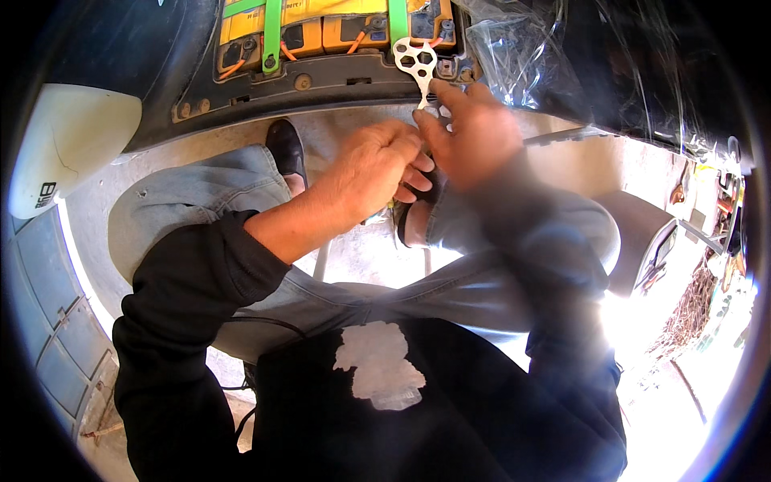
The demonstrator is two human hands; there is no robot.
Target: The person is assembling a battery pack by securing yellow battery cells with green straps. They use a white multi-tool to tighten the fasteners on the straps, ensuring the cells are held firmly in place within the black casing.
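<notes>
A flat silver multi-hole wrench [416, 63] with hexagonal openings stands up from my right hand [478, 136], pinched between thumb and fingers; the hand is partly blurred. Close by on the left, my left hand [384, 165] is closed, with its thumb and forefinger together near the wrench's lower end. Whatever those fingers hold, if anything, is hidden. Just beyond both hands, yellow batteries [295, 34] sit in a black compartment [281, 95]. Green straps [271, 36] cross them, and orange wires [356, 42] run between their terminals.
Clear plastic film [522, 60] covers the dark panel at the right. A white rounded panel [76, 149] stands at the left. A brown box-like object [634, 237] is beside my right knee. Dry twigs [692, 309] lie on the floor at the far right.
</notes>
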